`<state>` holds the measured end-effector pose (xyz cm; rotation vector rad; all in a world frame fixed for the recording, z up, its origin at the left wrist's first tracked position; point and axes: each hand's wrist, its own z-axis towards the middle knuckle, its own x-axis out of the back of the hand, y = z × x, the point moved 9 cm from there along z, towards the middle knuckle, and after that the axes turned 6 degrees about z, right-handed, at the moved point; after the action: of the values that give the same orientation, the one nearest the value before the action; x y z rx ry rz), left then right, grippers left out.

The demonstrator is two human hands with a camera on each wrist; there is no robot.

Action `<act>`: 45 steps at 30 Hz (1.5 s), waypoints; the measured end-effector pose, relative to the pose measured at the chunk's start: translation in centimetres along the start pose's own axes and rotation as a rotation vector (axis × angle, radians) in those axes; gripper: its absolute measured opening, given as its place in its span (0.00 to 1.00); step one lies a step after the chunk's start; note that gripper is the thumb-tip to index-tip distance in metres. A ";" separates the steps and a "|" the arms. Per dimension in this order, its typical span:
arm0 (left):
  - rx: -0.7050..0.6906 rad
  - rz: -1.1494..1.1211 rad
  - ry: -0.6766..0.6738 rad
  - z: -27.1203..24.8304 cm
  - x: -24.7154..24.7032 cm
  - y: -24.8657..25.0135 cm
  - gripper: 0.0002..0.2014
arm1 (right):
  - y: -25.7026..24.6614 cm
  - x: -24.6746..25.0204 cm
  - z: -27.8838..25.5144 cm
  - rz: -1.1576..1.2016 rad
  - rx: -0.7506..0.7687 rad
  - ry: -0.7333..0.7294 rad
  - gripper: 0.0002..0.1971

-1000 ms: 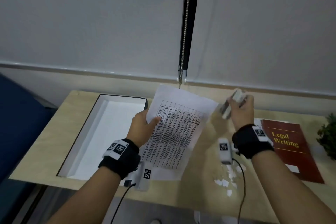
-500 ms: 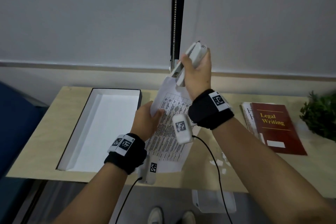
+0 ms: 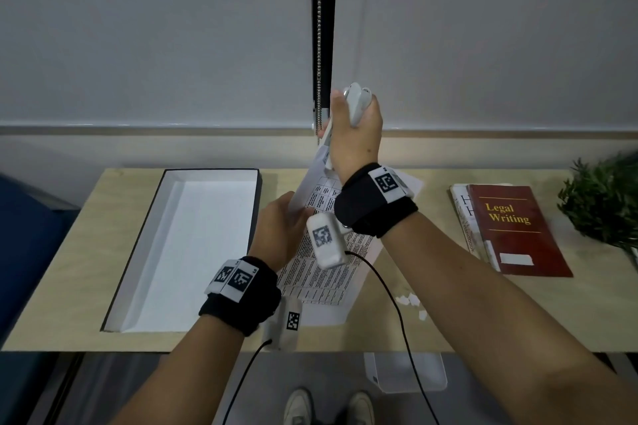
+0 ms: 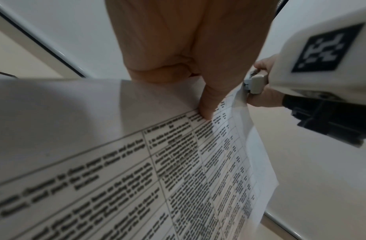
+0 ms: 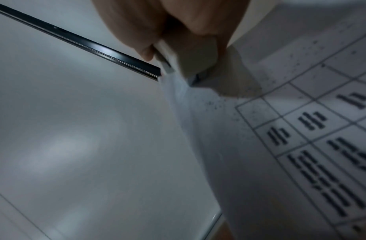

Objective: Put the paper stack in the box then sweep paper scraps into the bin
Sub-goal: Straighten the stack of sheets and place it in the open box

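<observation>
From the head view, the left hand (image 3: 281, 231) pinches the left edge of the paper stack (image 3: 328, 272), which is held tilted above the wooden desk (image 3: 397, 331), just right of the open white-lined box (image 3: 193, 245). The right hand (image 3: 355, 134) is wrapped around a white stapler (image 3: 357, 103) at the stack's top corner. Paper scraps (image 3: 412, 302) lie on the desk near its front edge, and a white bin (image 3: 407, 373) sits on the floor below. A red book (image 3: 514, 228) and a plant (image 3: 607, 203) stand to the right.

In the left wrist view, the thumb (image 4: 208, 104) presses on the printed sheet (its table text is blurred), fingers curled behind.

In the right wrist view, the fingers curl round the stapler (image 5: 190, 61), whose mouth sits over the paper corner (image 5: 178, 86).
</observation>
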<state>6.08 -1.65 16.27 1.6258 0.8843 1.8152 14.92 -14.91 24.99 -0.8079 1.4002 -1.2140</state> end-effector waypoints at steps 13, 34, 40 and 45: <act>-0.022 0.107 0.017 0.7 -0.3 -1.5 0.07 | 1.5 1.4 2.1 0.050 -0.025 -0.077 0.14; 0.315 -0.163 -0.046 0.7 1.2 -8.0 0.12 | 26.0 27.5 9.9 -1.393 -0.550 -0.029 0.23; 0.338 -0.273 -0.028 1.5 2.4 -8.2 0.16 | 20.6 18.4 3.0 -0.559 -0.509 -0.313 0.45; 0.370 -0.333 0.039 2.7 4.9 -8.6 0.12 | 17.9 10.5 -7.1 -0.087 -0.737 -0.580 0.23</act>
<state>7.83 7.86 12.96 1.5398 1.4821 1.5189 8.49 -18.55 4.36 -1.5918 1.3112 -0.4182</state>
